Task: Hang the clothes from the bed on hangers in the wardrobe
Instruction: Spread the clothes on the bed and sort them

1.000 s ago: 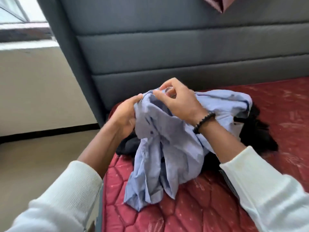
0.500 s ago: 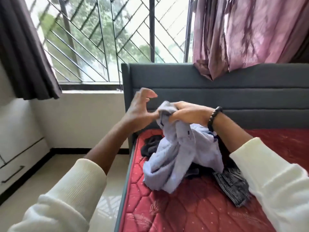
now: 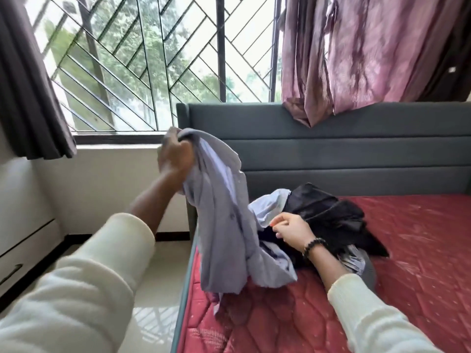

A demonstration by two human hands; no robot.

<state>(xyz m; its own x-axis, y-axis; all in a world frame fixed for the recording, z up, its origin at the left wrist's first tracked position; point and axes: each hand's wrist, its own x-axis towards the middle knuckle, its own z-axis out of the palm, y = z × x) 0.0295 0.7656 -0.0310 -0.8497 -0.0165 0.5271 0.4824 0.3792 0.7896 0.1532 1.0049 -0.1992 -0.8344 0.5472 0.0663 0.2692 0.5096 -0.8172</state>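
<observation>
My left hand (image 3: 175,155) is raised at the near corner of the bed, and its fingers are clenched around a bunched part of the light blue shirt (image 3: 221,215). The shirt hangs straight down from those fingers in long loose folds, and its lower end rests crumpled on the red mattress (image 3: 420,250) well below them, close to the edge of the bed. My right hand (image 3: 290,231) is lower and to the right of the hanging shirt, down at the pile of clothes. Its fingers are curled and their tips pinch at the cloth just in front of them, where a pale blue piece of fabric (image 3: 270,207) meets a black garment (image 3: 328,215); I cannot tell which of the two they actually have hold of. The black garment lies heaped just beyond and to the right of those fingers, and under my right wrist, which wears a dark bead bracelet (image 3: 314,247), some grey striped cloth (image 3: 356,261) pokes out of the pile. Past both hands stands the grey padded headboard (image 3: 356,154), with a pink curtain (image 3: 369,52) draped over its top edge. Beyond my left fingers is the barred window (image 3: 153,62), and a dark curtain (image 3: 28,85) hangs off to their left. Both my sleeves are cream-coloured.
</observation>
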